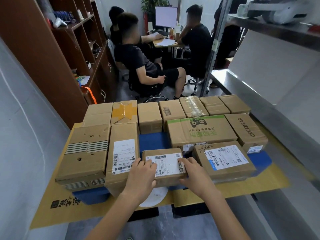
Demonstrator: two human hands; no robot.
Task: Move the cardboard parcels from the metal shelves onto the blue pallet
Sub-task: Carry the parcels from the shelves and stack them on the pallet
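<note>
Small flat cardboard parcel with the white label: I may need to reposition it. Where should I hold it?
Grip the small flat cardboard parcel at its near corners from the front, like the left hand and right hand: it lies flat, its sides are crowded, its front edge is free.

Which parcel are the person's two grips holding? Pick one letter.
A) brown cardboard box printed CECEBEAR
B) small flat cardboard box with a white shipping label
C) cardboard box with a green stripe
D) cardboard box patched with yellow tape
B: the left grip and right grip clasp opposite ends of the small flat cardboard box with a white shipping label, fingers over its top.
</note>
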